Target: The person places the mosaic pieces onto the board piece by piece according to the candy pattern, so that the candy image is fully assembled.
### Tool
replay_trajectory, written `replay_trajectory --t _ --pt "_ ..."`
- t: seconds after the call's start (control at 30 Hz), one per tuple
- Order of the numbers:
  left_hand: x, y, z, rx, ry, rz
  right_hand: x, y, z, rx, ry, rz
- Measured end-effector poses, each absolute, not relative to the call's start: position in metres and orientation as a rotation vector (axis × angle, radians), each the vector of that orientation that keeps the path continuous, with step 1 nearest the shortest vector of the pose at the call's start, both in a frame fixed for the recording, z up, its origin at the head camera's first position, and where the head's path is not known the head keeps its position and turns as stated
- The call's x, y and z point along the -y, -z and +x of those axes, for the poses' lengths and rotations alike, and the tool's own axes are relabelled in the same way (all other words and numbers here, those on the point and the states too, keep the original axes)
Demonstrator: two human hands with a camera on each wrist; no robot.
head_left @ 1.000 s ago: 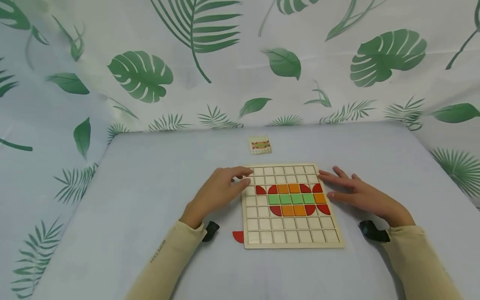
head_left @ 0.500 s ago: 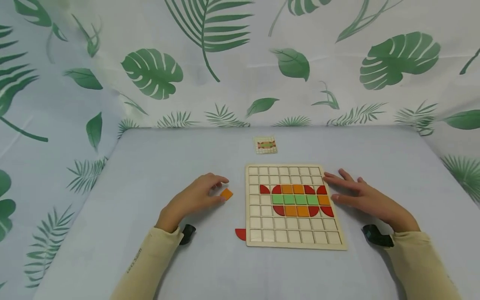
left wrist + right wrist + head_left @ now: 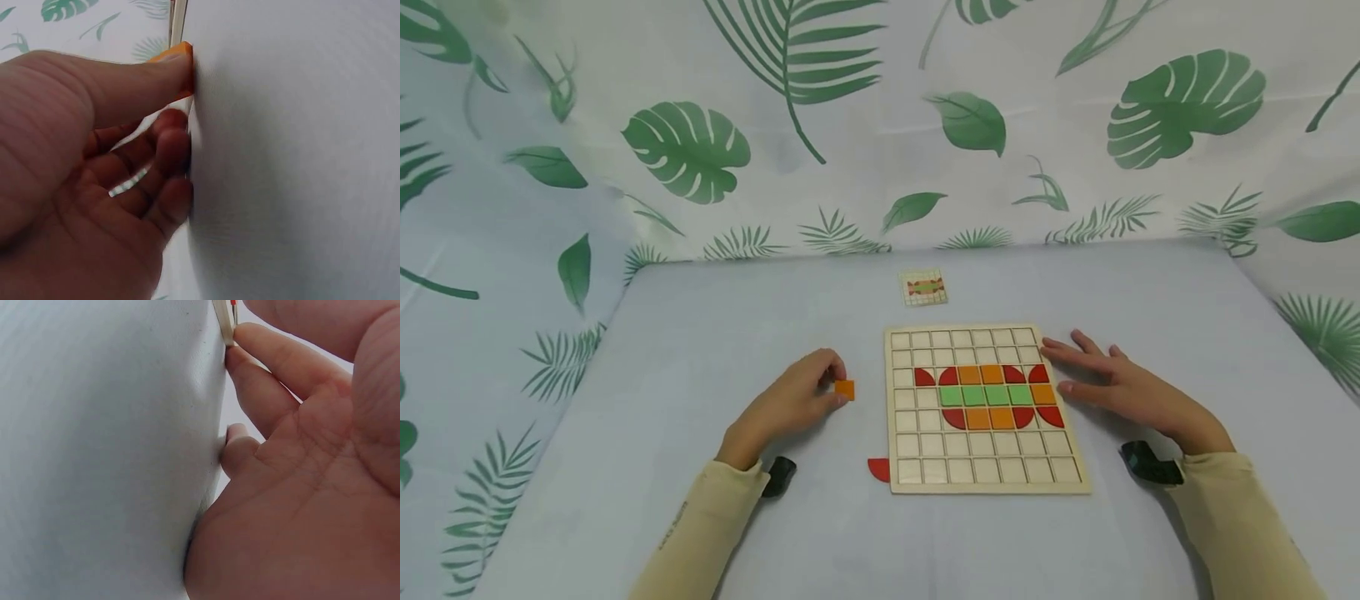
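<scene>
Left of the wooden grid board (image 3: 920, 472), my left hand (image 3: 790, 407) pinches an orange square tile (image 3: 846, 389) between thumb and forefinger, close over the table. The left wrist view shows the thumb (image 3: 134, 90) pressed on the tile (image 3: 187, 72); the forefinger is mostly hidden behind it. My right hand (image 3: 1142, 402) rests on the table with loosely extended fingers, their tips at the board's right edge. Red quarter-circles, orange squares and a row of green squares (image 3: 972, 396) form a candy-like pattern on the board.
Beside the board's lower left edge lies a loose red piece (image 3: 878, 469) with a curved side. A small pattern card (image 3: 924, 287) lies beyond the board. A leaf-print cloth (image 3: 850, 133) hangs behind the white table.
My left hand has moved left from the board's left edge to an orange tile on the table and now pinches it. The right hand stays at the board's right edge.
</scene>
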State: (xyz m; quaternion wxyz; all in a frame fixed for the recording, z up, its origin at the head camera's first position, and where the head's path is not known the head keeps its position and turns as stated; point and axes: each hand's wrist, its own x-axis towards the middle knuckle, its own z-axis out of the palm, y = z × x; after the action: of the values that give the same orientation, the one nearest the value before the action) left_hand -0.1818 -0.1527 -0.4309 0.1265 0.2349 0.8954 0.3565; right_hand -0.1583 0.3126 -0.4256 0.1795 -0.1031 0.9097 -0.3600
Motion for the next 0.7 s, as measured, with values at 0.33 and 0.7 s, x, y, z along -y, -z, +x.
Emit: replay_trajectory --t 0.33,0.7 --pt "0.151 0.423 -0.187 -2.423 -1.433 0.455 -0.313 0.424 -0.158 -2.575 1.03 -0.304" --pt "0.125 0.4 -0.199 -1.937 -2.008 0.351 -0.312 0.425 -0.156 -2.597 1.024 -0.324"
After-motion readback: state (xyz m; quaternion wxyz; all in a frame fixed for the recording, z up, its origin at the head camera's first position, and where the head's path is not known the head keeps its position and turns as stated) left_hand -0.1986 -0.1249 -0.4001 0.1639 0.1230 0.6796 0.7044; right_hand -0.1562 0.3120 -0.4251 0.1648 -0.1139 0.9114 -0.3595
